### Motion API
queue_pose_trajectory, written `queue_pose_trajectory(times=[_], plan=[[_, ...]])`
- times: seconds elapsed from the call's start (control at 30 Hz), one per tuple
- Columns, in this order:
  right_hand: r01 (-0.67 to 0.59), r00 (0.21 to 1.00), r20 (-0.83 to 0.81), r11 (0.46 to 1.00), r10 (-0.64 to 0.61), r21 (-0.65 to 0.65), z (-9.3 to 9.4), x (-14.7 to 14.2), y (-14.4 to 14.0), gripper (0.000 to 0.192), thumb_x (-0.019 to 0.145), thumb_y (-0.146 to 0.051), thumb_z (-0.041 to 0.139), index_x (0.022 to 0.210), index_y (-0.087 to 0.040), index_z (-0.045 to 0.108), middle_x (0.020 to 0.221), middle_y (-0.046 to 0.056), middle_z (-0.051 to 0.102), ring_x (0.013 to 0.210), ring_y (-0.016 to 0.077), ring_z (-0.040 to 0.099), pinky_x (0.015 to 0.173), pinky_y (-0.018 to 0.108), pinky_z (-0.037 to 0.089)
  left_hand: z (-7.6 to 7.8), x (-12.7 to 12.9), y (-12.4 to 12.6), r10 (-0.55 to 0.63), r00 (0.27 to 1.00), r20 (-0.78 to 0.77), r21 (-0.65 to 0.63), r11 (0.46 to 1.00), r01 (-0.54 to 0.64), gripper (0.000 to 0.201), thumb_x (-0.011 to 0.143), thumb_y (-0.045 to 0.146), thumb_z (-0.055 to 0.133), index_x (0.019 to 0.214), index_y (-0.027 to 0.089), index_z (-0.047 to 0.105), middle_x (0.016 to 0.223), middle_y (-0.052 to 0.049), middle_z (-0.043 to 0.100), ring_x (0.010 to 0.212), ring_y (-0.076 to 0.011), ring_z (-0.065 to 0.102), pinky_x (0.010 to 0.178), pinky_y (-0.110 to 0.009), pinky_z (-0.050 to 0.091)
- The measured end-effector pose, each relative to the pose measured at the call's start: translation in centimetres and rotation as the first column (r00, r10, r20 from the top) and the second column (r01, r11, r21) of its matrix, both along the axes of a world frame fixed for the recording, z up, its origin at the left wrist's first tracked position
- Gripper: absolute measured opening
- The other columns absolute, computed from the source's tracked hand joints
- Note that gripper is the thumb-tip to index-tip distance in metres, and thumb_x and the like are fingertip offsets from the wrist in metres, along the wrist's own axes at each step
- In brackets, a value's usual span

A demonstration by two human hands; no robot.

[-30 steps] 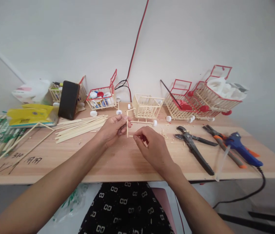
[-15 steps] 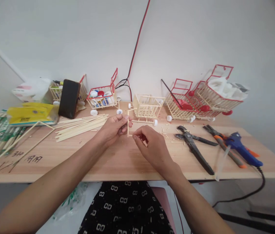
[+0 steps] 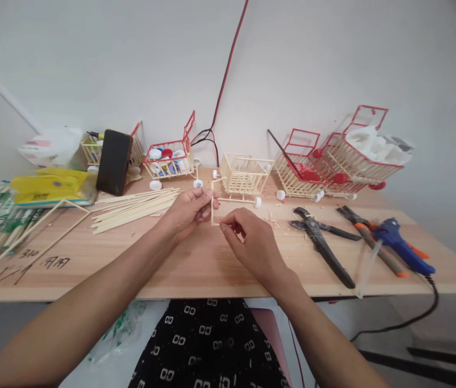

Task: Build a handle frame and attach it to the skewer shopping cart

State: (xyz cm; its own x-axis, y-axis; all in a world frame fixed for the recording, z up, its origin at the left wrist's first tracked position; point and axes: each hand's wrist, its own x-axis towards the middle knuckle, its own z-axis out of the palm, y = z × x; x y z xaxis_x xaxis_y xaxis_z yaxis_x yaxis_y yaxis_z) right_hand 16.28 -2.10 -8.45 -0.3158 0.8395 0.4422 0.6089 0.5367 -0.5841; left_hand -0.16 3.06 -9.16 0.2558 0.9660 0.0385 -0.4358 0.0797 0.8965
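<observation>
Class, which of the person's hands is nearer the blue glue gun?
Right. The right hand is left of the blue glue gun; the left hand is farther left, near the loose sticks.

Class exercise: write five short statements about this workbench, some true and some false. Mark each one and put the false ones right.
1. The left hand holds a thin wooden piece. True.
2. The right hand is gripping the blue glue gun. False: it is at the lower end of the thin wooden piece; the blue glue gun lies on the table.
3. The cart of bottle caps has a red rim. True.
4. The middle cart has a red handle. False: it is plain wood, with no red handle.
5. The loose sticks lie to the right of the middle cart. False: they lie to its left.
</observation>
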Motion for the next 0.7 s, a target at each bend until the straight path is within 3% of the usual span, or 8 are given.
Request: queue_pose_trajectory(times=[0.7], plan=[[-0.016, 1.000, 0.011, 1.000, 0.016, -0.007, -0.40, -0.01, -0.05, 0.008, 0.086, -0.015, 0.052, 0.082, -0.019, 0.058, 0.077, 0.001, 0.058, 0.071, 0.0139, 0.052, 0.064, 0.027, 0.037, -0.37, 0.15, 0.03, 0.037, 0.996, -0.077, 0.057, 0.998, -0.032, 0.034, 0.067, 0.038, 0.079, 0.071, 0.010, 0.062, 0.062, -0.001, 0.060, 0.039, -0.0015, 0.035, 0.038, -0.017, 0.019]])
